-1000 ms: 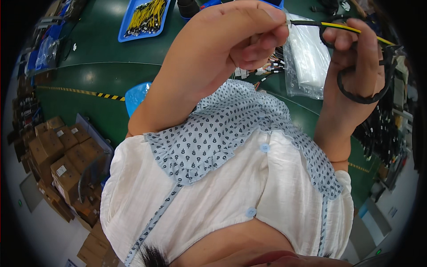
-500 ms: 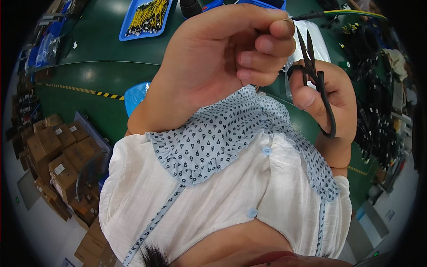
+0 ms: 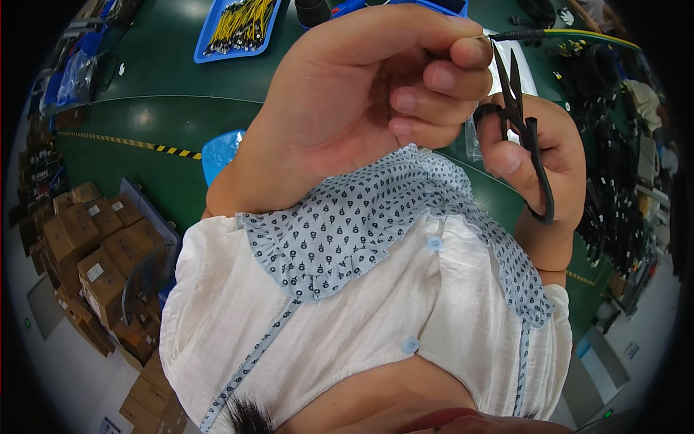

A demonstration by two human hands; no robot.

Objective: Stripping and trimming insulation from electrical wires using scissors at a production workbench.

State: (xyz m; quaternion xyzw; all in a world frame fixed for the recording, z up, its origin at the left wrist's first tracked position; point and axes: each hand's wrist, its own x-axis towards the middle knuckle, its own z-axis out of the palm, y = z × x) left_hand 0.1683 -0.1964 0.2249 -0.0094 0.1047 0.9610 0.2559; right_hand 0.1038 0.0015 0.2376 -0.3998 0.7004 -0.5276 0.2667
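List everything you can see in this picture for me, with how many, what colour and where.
scissors: one pair, black, in the right hand, blades up at the wire's end
wire: one, yellow and green with a dark end, running from the left fingertips to the upper right
blue tray: one, filled with yellow wires, top left on the green table
clear plastic bag: one, partly hidden behind the hands
cardboard boxes: many, brown, stacked at lower left
black cables: many, at right
blouse: one, white with a blue patterned collar, centre
left hand: one, pinching the wire
right hand: one, gripping the scissors
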